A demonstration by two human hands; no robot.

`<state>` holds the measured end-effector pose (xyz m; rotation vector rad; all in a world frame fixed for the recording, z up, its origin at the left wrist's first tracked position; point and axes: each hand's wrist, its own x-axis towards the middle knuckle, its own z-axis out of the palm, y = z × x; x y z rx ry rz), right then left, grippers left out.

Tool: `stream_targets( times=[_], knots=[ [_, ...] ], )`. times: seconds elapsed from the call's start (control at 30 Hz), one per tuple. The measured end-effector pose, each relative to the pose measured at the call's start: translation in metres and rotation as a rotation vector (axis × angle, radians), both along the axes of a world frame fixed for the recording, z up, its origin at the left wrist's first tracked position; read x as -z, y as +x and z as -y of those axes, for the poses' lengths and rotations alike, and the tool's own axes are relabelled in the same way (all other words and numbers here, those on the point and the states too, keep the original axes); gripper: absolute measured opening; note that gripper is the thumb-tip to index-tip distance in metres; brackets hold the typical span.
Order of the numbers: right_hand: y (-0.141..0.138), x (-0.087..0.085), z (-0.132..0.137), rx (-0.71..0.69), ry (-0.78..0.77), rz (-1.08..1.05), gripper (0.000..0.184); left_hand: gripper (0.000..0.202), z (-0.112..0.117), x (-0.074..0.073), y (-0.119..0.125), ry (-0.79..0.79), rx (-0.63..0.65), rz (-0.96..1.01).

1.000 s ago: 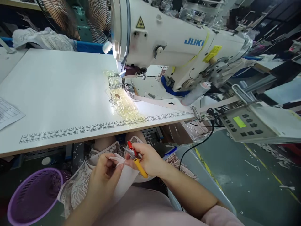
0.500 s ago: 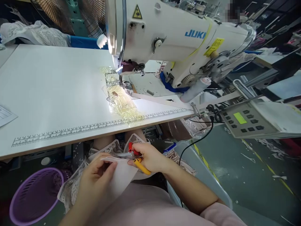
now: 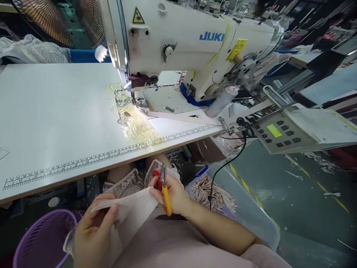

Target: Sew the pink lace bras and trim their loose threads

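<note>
My left hand (image 3: 96,227) is closed on the near-left end of a pale, thin piece of fabric (image 3: 134,212), thumb on top of its folded edge. At the fabric's other end, my right hand (image 3: 173,195) pinches the edge between thumb and finger. That same hand also holds small scissors (image 3: 166,197) with one red and one yellow handle; their blades point up, away from the cloth. White lace fabric (image 3: 131,183) lies across my lap, under and behind both hands, partly hidden by them.
A JUKI sewing machine (image 3: 184,41) stands on the white table (image 3: 55,111), whose front edge runs just beyond my hands. A control box (image 3: 287,130) juts out at right. Below are a purple basket (image 3: 41,238) and a translucent bin (image 3: 251,216) with fabric strips; a black cable hangs over the bin.
The scissors have swung from lying along the fabric's edge to pointing upward. My hands have spread apart, stretching the fabric between them, and the left hand has moved left and down.
</note>
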<state>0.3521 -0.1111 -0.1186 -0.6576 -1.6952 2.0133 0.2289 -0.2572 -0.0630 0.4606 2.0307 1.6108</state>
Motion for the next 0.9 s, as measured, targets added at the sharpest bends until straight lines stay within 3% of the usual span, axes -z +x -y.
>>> stream_targets(
  times=[0.13,0.2,0.33,0.4,0.43,0.5,0.6,0.7,0.8,0.9],
  knots=[
    [0.010,-0.017,-0.001,0.071,0.129,-0.206,0.017,0.011,-0.010,-0.032,0.014,0.108,0.164,-0.262],
    [0.016,-0.027,-0.004,0.097,0.190,-0.227,0.012,0.011,-0.013,-0.039,0.014,0.154,0.220,-0.310],
    [0.022,-0.034,-0.012,0.156,0.329,-0.138,0.008,0.019,-0.011,-0.029,-0.018,-0.049,0.421,-0.324],
    [0.022,-0.031,-0.014,0.151,0.420,-0.081,0.012,0.008,-0.011,-0.025,-0.036,-0.136,0.550,-0.483],
    [0.022,-0.030,-0.015,0.135,0.461,-0.051,0.013,0.015,-0.012,-0.025,-0.041,-0.145,0.602,-0.610],
    [0.022,-0.030,-0.014,0.087,0.520,-0.006,0.013,0.034,-0.018,-0.029,-0.039,-0.117,0.675,-0.884],
    [0.023,-0.035,-0.010,0.021,0.538,0.025,0.013,0.025,-0.036,-0.034,-0.018,-0.037,0.826,-1.117],
    [0.023,-0.043,-0.008,-0.025,0.497,0.073,0.011,0.017,-0.050,-0.028,-0.003,-0.145,0.899,-0.953],
    [0.025,-0.046,-0.007,-0.047,0.475,0.117,0.012,0.024,-0.050,-0.016,-0.004,-0.236,0.879,-0.510],
    [0.026,-0.043,-0.008,-0.043,0.449,0.089,0.024,0.024,-0.044,-0.007,-0.011,-0.179,0.773,-0.063]
  ],
)
